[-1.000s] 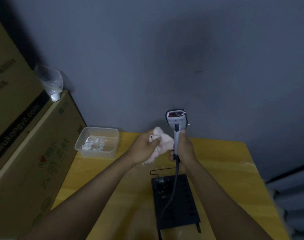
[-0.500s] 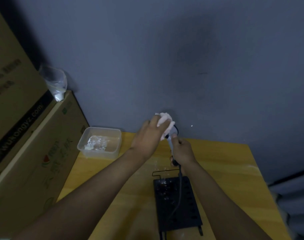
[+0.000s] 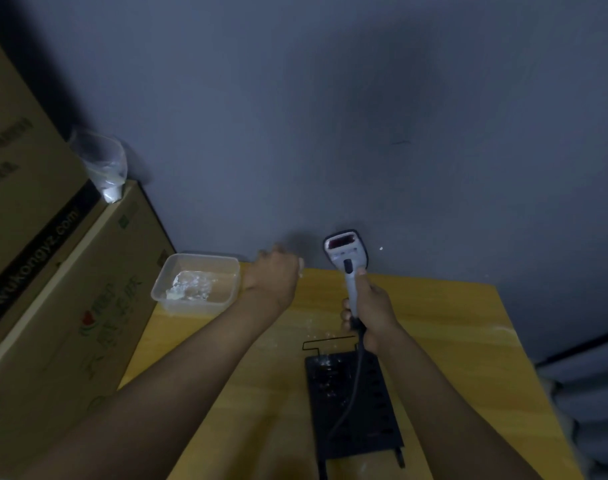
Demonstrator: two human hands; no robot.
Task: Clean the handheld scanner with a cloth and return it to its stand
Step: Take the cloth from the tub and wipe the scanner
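My right hand (image 3: pixel 371 308) grips the grey handle of the handheld scanner (image 3: pixel 345 258), held upright above the yellow table (image 3: pixel 451 323), its red window facing me. A dark cable (image 3: pixel 352 393) hangs from the handle. My left hand (image 3: pixel 274 275) is closed to the left of the scanner, apart from it. Only a small pale edge of the cloth (image 3: pixel 300 270) shows at its fingers. The black perforated stand (image 3: pixel 354 407) lies on the table below my right hand.
A clear plastic tub (image 3: pixel 197 285) with white residue sits at the table's back left corner. Large cardboard boxes (image 3: pixel 53 289) are stacked on the left, with a plastic bag (image 3: pixel 105 164) on top. A grey wall (image 3: pixel 330 116) stands just behind the table.
My left hand has pulled the cloth off the scanner head and moved left. The scanner head, covered half a second ago, now shows uncovered.
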